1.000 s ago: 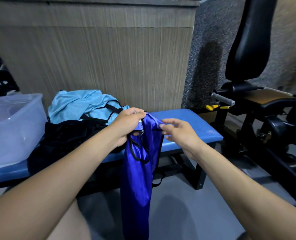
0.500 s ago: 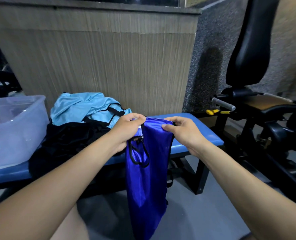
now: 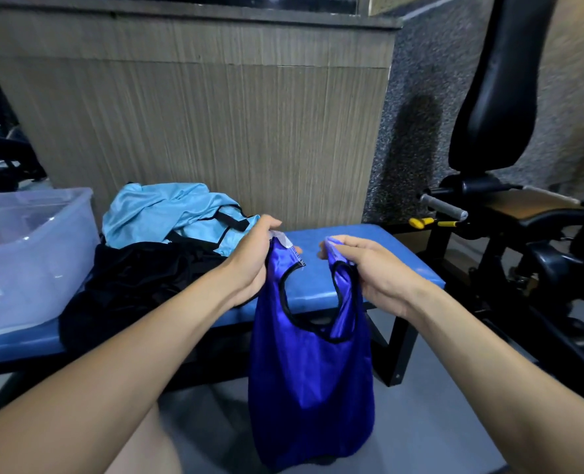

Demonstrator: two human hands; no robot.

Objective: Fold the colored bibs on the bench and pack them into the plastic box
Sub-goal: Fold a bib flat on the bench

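**Blue bib held up by both straps in front of the table**

The left hand (image 3: 249, 260) grips one shoulder strap of the dark blue bib (image 3: 309, 364), fingers curled round the fabric, a small white tag sticking out just above the thumb. The right hand (image 3: 369, 268) pinches the other strap, fingers curled over its top. The two hands are held apart, so the black-trimmed neck opening hangs open between them. The body of the bib hangs straight down in front of the table edge, above the grey floor (image 3: 430, 429), not resting on anything.

The blue padded table (image 3: 386, 265) runs from left to right behind the hands. On it lies a crumpled light blue bib (image 3: 167, 213) with black trim, near the wall. A heap of black cloth (image 3: 136, 282) sits just in front of it, touching it and spilling towards the table's front edge. At the far left of the table stands the clear plastic box (image 3: 27, 254), lid off; what is inside is too blurred to tell.

To the right, well apart from the table, stands a black gym machine (image 3: 495, 107) with a padded back and a grey handle (image 3: 442, 206).
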